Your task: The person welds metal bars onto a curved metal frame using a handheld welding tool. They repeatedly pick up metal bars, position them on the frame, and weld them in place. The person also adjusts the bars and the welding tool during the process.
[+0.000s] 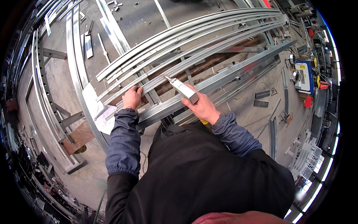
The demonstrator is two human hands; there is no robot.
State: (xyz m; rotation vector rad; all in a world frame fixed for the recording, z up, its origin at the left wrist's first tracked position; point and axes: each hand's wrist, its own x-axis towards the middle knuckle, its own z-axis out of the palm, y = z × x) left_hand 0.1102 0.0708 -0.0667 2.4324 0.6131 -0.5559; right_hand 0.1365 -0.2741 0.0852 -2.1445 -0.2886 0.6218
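My right hand (203, 108) is closed around a short silver box-shaped metal piece (183, 89) with a narrow tip at its far end. That tip reaches over the long metal profiles (209, 56), and I cannot tell whether it touches them. Farther left, my left hand (132, 98) has its fingers curled over a profile near the left ends of the row. Several of these silver profiles lie side by side across a metal frame. Closest to my body runs a wider steel beam (220, 86).
White paper sheets (103, 115) lie beside my left forearm. Long metal rails (74, 56) and a frame (41, 93) stand to the left. A blue and white machine (304, 76) stands at the right, with dark offcuts (261, 99) on the floor nearer.
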